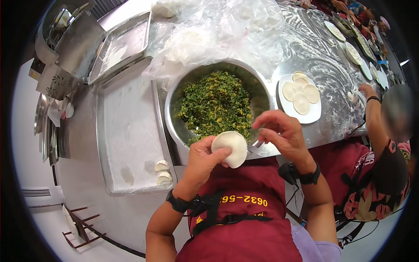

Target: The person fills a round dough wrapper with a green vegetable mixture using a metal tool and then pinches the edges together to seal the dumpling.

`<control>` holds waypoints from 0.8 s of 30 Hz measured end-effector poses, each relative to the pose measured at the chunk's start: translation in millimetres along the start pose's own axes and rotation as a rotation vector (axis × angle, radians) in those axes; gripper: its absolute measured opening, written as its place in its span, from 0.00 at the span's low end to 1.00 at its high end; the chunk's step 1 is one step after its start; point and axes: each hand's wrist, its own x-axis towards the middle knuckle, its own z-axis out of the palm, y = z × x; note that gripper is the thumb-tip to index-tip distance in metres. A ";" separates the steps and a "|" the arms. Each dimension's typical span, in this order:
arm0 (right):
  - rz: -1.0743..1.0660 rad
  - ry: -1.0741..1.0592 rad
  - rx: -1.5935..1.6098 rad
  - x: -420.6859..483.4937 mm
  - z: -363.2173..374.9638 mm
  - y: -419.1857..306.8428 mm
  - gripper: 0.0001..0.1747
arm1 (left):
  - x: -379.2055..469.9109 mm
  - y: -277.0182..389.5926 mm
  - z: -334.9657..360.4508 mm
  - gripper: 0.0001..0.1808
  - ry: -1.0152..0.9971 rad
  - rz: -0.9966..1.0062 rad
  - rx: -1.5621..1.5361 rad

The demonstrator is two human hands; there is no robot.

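My left hand (208,157) holds a round dough wrapper (231,147) flat, thumb on top, over the near rim of a large steel bowl (262,82). Chopped green and yellow filling (216,101) lies in the bowl. At the bowl's right rim is my right hand (281,132), its fingers curled and apart with nothing seen between them. Below its fingertips a flat metal utensil (255,150) shows in part. A white plate (309,116) to the right bears several wrappers (301,103). Folded dumplings (163,177) sit in the near right corner of a metal tray (131,131).
Another metal tray (122,49), dusted with flour, stands at the far left beside a steel machine (77,46). Plastic sheeting (196,42) covers dough behind the bowl. A co-worker (376,131) stands close on the right, and more plates of wrappers (353,54) line the floured table (314,49).
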 end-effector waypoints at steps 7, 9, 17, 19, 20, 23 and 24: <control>-0.220 -0.240 -0.607 -31.5 -13.8 11.8 0.31 | -12.7 6.7 -19.5 0.16 0.214 0.196 -0.101; -0.230 -0.214 -0.650 -31.0 -1.3 19.7 0.23 | -17.8 10.9 -22.3 0.16 0.238 0.215 -0.101; -0.200 -0.080 -0.343 11.8 15.7 32.3 0.09 | -43.3 11.8 -37.0 0.20 0.265 0.093 -0.207; -0.236 -0.119 -0.359 19.9 19.7 40.1 0.09 | -49.1 7.5 -39.6 0.20 0.291 0.080 -0.192; -0.233 -0.142 -0.349 22.7 20.4 41.6 0.09 | -51.2 5.9 -40.2 0.19 0.277 0.038 -0.238; -0.246 -0.155 -0.400 25.7 22.7 42.1 0.09 | -55.6 -3.2 -41.5 0.18 0.297 -0.015 -0.342; -0.245 -0.158 -0.396 26.9 22.4 41.5 0.09 | -56.8 -6.5 -42.6 0.18 0.326 -0.026 -0.398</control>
